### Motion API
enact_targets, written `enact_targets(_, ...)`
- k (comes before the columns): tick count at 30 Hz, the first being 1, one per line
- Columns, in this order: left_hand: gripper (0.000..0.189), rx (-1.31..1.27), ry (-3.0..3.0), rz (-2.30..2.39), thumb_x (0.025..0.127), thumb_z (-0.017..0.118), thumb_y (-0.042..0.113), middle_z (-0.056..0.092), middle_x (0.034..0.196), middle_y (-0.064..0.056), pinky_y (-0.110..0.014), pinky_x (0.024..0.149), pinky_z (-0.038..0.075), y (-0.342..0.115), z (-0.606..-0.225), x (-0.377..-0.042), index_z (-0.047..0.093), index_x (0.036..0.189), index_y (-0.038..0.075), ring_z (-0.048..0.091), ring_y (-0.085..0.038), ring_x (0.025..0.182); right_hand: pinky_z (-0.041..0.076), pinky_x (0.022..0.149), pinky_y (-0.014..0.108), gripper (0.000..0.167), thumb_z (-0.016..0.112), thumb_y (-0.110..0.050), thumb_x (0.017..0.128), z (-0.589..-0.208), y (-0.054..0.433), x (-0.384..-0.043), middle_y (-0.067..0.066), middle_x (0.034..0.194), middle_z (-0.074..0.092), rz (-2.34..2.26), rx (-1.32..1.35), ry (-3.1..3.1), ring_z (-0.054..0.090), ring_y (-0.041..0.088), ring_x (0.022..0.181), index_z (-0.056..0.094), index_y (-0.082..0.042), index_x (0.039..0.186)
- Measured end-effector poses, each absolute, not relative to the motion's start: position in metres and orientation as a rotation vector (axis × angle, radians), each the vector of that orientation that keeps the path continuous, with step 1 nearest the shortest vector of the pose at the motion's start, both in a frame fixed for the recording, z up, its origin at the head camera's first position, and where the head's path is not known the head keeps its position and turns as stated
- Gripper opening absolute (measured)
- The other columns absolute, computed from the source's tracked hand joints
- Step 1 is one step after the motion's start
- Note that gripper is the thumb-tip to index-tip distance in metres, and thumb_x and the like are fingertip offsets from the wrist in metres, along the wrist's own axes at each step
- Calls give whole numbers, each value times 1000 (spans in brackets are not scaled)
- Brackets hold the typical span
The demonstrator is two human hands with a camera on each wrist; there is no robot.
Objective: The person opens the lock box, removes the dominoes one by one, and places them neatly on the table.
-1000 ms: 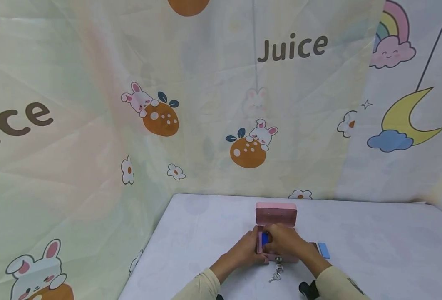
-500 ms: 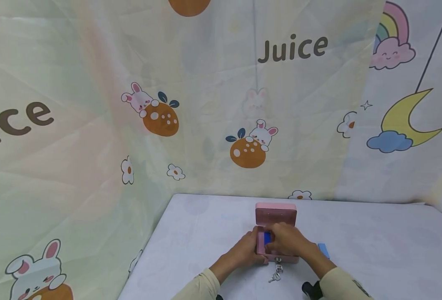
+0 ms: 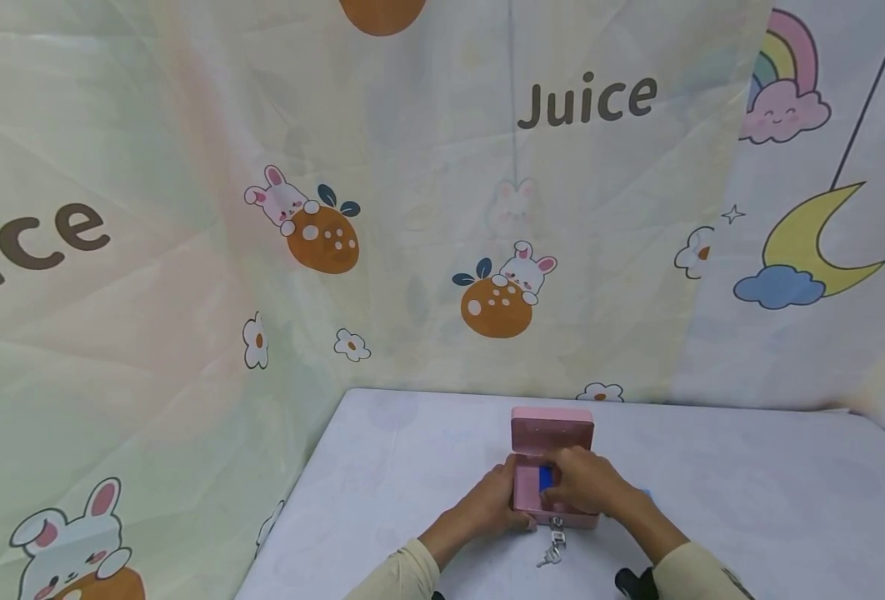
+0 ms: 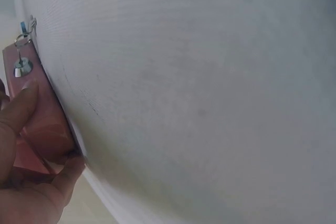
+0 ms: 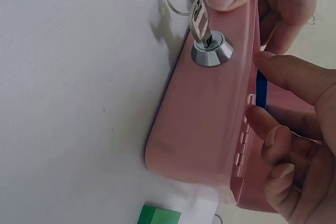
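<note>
While the left hand [image 3: 487,505] grips the open pink box [image 3: 552,463], the right hand [image 3: 587,482] pinches a blue card [image 3: 545,477] inside it, probably stowing it; release should follow.

The person wears a cream, long-sleeved top; both sleeves end at the wrists, leaving the 2 hands bare. The left hand [image 3: 491,504] and right hand [image 3: 588,483] carry no rings or gloves, and the nails are short and unpainted. A black camera mount [image 3: 633,583] sits just behind the right hand, under its wrist.
</note>
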State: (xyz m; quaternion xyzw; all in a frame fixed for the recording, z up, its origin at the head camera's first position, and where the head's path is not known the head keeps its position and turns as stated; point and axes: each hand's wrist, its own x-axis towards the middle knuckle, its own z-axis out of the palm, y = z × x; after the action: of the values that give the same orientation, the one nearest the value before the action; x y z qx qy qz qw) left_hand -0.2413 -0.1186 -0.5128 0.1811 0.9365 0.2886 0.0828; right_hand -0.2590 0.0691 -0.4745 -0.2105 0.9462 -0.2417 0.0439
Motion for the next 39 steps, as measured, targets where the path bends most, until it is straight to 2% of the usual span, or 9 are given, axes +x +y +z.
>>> enact_targets(7,97,545,2797,855,76,89,29,58,133,-2,-32,107,49,-119,-513,-240,30,153,20,58,-12,121,48,66,31,43,91,-15,71,-473,74,-257,-7,72,57,-753,-611,2885,52,13,70,72,-9,109)
enact_targets(15,96,561,2799,862,74,90,27,60,126,0,-31,106,49,-119,-514,-241,32,150,19,59,-8,114,50,70,33,47,91,-15,69,-472,82,-258,-6,80,63,-768,-625,2883,53,13,74,73,-12,112)
enact_targets(26,96,526,2795,862,75,89,28,59,128,2,-32,108,48,-120,-513,-241,31,152,22,58,-9,118,52,71,36,49,91,-14,70,-473,94,-262,-3,84,65,-814,-567,2830,55,16,78,72,-11,115)
enact_targets(39,96,521,2806,848,75,89,29,59,128,2,-33,108,48,-119,-516,-241,32,151,21,58,-10,119,50,69,33,51,89,-14,73,-474,104,-261,-2,82,62,-835,-494,2791,55,16,76,69,-8,120)
